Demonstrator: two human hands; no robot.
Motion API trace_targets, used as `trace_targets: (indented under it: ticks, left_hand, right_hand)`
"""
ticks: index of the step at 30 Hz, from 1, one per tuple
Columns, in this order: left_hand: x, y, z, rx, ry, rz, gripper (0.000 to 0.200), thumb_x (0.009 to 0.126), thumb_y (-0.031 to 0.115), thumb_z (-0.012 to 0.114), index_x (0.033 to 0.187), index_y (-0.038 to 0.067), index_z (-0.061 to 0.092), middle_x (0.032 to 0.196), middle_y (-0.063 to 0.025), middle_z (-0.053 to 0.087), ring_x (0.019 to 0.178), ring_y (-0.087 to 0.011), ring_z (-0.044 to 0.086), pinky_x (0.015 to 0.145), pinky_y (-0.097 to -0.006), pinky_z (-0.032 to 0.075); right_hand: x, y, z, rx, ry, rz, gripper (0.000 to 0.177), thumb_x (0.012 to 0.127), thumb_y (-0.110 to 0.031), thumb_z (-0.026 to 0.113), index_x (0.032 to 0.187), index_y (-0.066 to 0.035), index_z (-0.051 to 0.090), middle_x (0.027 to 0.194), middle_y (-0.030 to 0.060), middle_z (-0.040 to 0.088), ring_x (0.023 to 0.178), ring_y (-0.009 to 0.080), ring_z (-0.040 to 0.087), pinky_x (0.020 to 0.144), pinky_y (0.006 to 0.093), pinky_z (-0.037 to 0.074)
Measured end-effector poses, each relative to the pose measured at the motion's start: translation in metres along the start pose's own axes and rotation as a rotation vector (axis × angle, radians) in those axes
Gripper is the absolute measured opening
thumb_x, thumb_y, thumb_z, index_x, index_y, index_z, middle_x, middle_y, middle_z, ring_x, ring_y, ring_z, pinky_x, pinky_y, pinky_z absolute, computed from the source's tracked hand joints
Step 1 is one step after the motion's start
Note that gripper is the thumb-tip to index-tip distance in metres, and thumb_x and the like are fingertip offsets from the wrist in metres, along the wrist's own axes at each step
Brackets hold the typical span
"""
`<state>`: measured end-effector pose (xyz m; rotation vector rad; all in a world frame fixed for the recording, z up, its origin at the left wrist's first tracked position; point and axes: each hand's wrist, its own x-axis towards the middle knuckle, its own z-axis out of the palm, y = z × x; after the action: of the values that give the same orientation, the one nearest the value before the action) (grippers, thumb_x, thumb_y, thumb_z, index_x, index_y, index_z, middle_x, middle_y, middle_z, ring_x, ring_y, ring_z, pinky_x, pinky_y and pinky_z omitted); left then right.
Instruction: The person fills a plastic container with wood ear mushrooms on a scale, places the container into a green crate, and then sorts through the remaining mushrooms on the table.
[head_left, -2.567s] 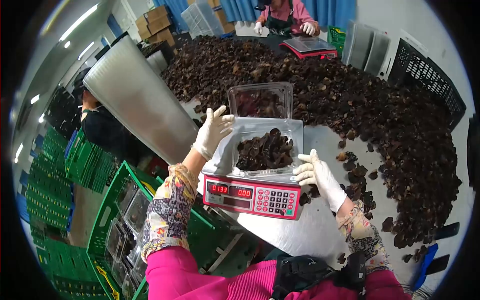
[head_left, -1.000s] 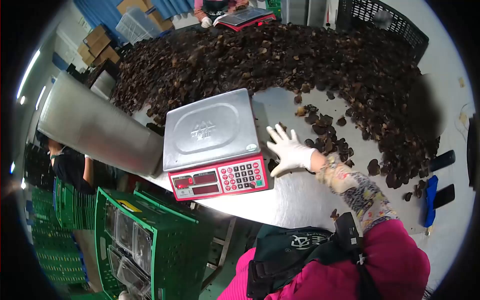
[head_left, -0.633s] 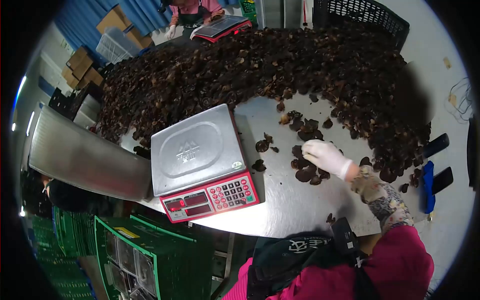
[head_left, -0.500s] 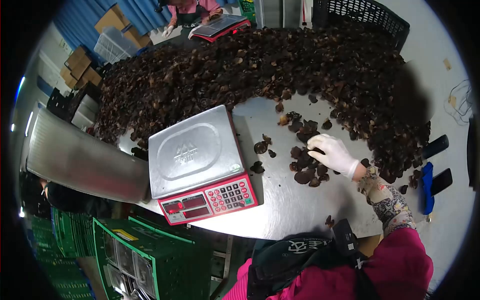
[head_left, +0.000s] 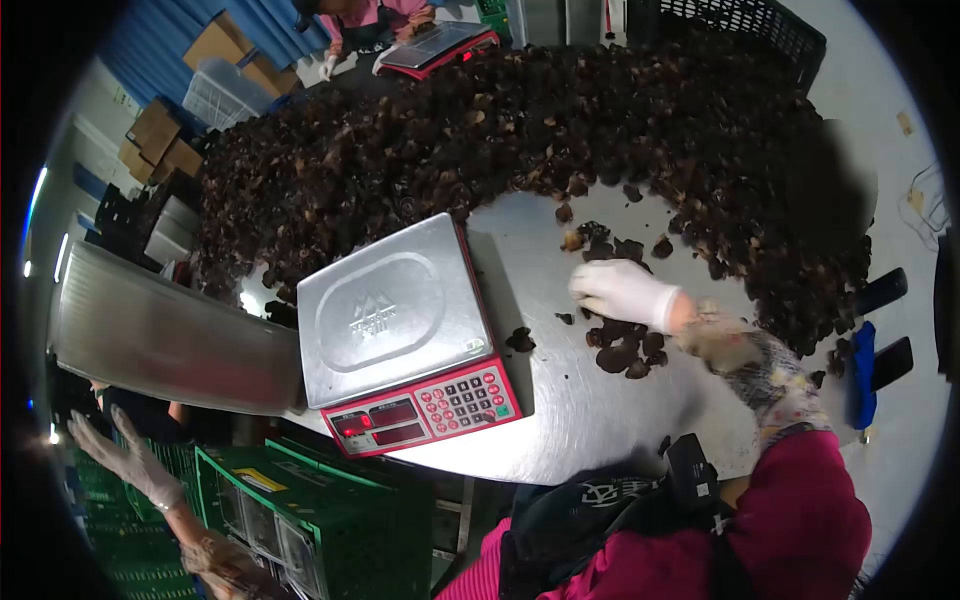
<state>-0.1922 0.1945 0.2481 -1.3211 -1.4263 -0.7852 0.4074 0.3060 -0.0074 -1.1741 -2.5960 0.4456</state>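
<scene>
My right hand point(head_left: 625, 292), in a white glove, is over the metal table point(head_left: 560, 400) with its fingers curled and closed; what is beneath them is hidden. Dark, leathery pieces that look like wood ear fungus point(head_left: 622, 352) lie just below it, and more fungus pieces point(head_left: 610, 243) lie above. A single dark piece point(head_left: 520, 340) sits to the left, beside a red electronic scale point(head_left: 400, 310) with a bare steel pan. At the lower left my gloved left hand point(head_left: 130, 460) is raised with spread fingers, holding nothing, near a green crate point(head_left: 330, 520) of clear containers.
A big heap of dark fungus point(head_left: 480, 150) covers the table's far and right parts. Left of the scale leans a translucent tub point(head_left: 170, 330). Opposite, a gloved person in pink works by another scale point(head_left: 440, 48). Phones point(head_left: 882, 290) lie at right; a black crate point(head_left: 745, 40) stands behind.
My right hand has moved left across the table, and the small pieces that lay there no longer show. My left hand has come up into view from the crate at the lower left.
</scene>
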Motion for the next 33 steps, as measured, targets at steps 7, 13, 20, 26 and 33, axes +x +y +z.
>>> trace_targets:
  ticks: [7,13,20,26,33]
  left_hand:
    - [0.121,-0.158,0.095,0.262,-0.061,0.175,0.06,0.099,0.044,0.043,0.144,0.006,0.035,0.146,-0.02,0.037,0.135,-0.0322,0.037,0.111,-0.0405,0.029]
    - [0.162,-0.229,0.145,0.274,-0.419,0.073,0.055,0.1,0.042,0.035,0.141,0.005,0.041,0.142,-0.0198,0.044,0.129,-0.0342,0.043,0.106,-0.0393,0.036]
    - [0.201,-0.312,0.17,0.027,-0.966,-0.143,0.027,0.094,0.021,0.051,0.104,-0.001,0.064,0.093,-0.012,0.068,0.084,-0.0178,0.063,0.074,-0.0314,0.048]
    - [0.205,-0.305,0.165,0.161,-0.657,-0.061,0.022,0.084,0.018,0.063,0.096,0.0,0.059,0.083,-0.0096,0.061,0.077,-0.0176,0.056,0.071,-0.0331,0.045]
    - [0.218,-0.267,0.134,0.307,-0.403,-0.076,0.039,0.081,0.027,0.07,0.105,0.001,0.055,0.098,-0.0166,0.061,0.089,-0.0296,0.058,0.082,-0.0411,0.045]
  right_hand:
    - [-0.039,-0.031,-0.021,-0.024,0.025,0.044,0.04,0.079,-0.028,0.069,0.113,-0.009,0.063,0.12,0.007,0.06,0.121,0.0233,0.048,0.103,0.0406,0.032]
    - [0.034,-0.081,0.076,-0.371,-0.021,-0.015,0.044,0.079,-0.032,0.067,0.118,-0.012,0.062,0.118,0.0051,0.058,0.119,0.0224,0.049,0.112,0.0508,0.025]
    - [-0.023,-0.044,0.052,-0.258,0.213,-0.036,0.011,0.08,-0.011,0.058,0.084,-0.016,0.067,0.084,-0.0004,0.06,0.096,0.0169,0.057,0.103,0.0414,0.033]
    - [-0.086,-0.02,-0.001,0.17,0.248,0.211,0.013,0.087,-0.017,0.06,0.092,-0.011,0.07,0.094,0.0038,0.065,0.1,0.0236,0.057,0.096,0.0376,0.038]
    - [-0.039,0.017,-0.007,0.4,0.349,0.293,0.018,0.087,-0.016,0.06,0.1,-0.005,0.069,0.103,0.0103,0.066,0.104,0.0292,0.058,0.094,0.0385,0.044]
